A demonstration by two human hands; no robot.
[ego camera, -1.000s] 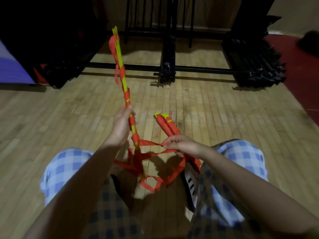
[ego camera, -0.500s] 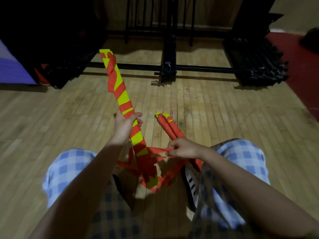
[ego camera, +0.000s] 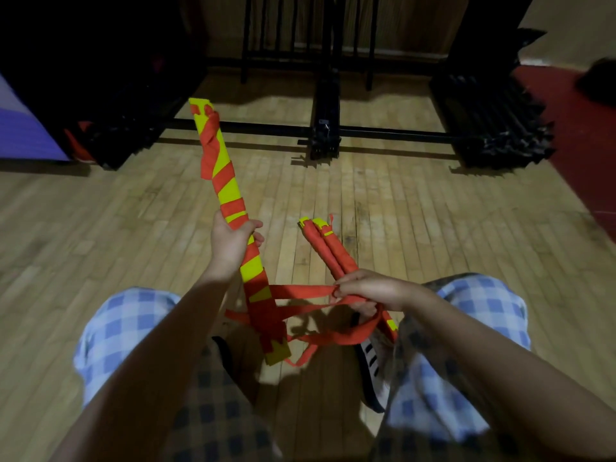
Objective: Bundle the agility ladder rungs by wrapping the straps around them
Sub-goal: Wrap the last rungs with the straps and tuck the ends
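A bundle of yellow ladder rungs [ego camera: 230, 188], partly wound in orange strap, stands tilted over my lap. My left hand [ego camera: 230, 246] grips it near the middle. The orange strap [ego camera: 300, 290] runs taut from the bundle's lower part to my right hand [ego camera: 363, 288], which pinches it. More strap loops [ego camera: 330, 340] hang slack below between my knees. Two finished bundles [ego camera: 328, 251], fully wrapped in orange with yellow tips, lie on the floor under my right hand.
I sit on a wooden floor [ego camera: 433, 228] in checked shorts [ego camera: 466, 328]. A black metal rack [ego camera: 325, 128] with a floor bar stands ahead. Dark stacked equipment [ego camera: 500, 128] lies at the far right, a purple mat [ego camera: 23, 131] at the far left.
The rung bundle turned in my left hand from edge-on to showing its broad face. My right hand pulled the strap taut to the right. The wrap has climbed further down the bundle.
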